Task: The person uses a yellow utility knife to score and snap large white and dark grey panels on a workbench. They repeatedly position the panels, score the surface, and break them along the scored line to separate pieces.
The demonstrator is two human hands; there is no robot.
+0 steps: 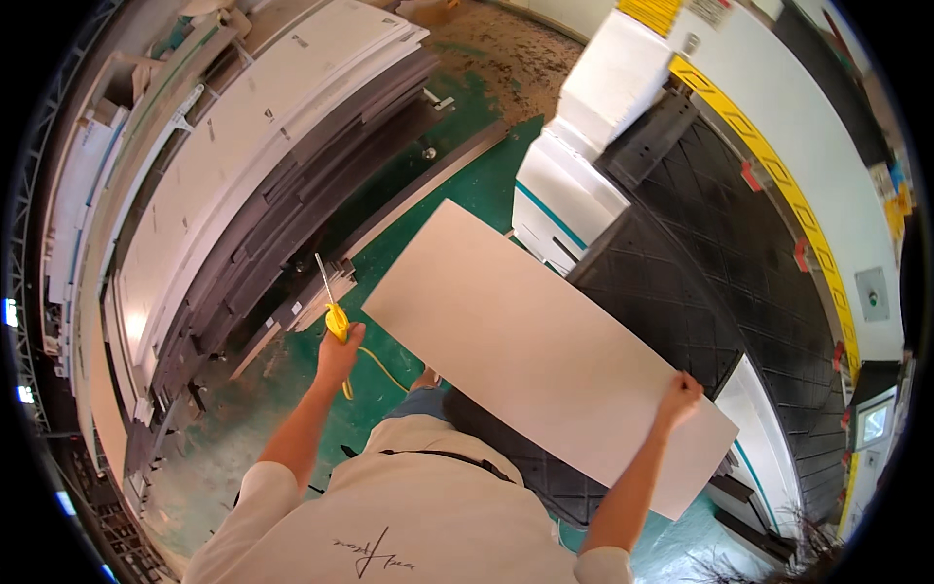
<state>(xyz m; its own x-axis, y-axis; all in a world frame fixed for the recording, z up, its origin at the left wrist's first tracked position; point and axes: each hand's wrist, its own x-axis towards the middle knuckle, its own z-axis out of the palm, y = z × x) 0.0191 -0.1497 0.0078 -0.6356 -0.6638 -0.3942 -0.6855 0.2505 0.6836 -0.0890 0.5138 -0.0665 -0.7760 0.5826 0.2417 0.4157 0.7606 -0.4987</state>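
Observation:
My left hand [340, 357] is closed around the handle of a yellow air blow gun [337, 321]. Its thin metal nozzle points away from me, and a yellow hose [384, 370] trails below the hand. A long pale beige panel [545, 341] lies in front of me at a slant, partly over a black machine table [647, 282]. At the panel's far long edge, toward its right end, my right hand [681, 399] is curled on the board, with its fingertips partly hidden.
Stacked white and dark boards [263, 127] stand along the left. A white machine [574, 195] with a yellow-marked rail [778, 175] borders the black table on the right. Sawdust and scraps [516, 68] cover the floor at the back; narrow strips [311, 307] lie near the stack.

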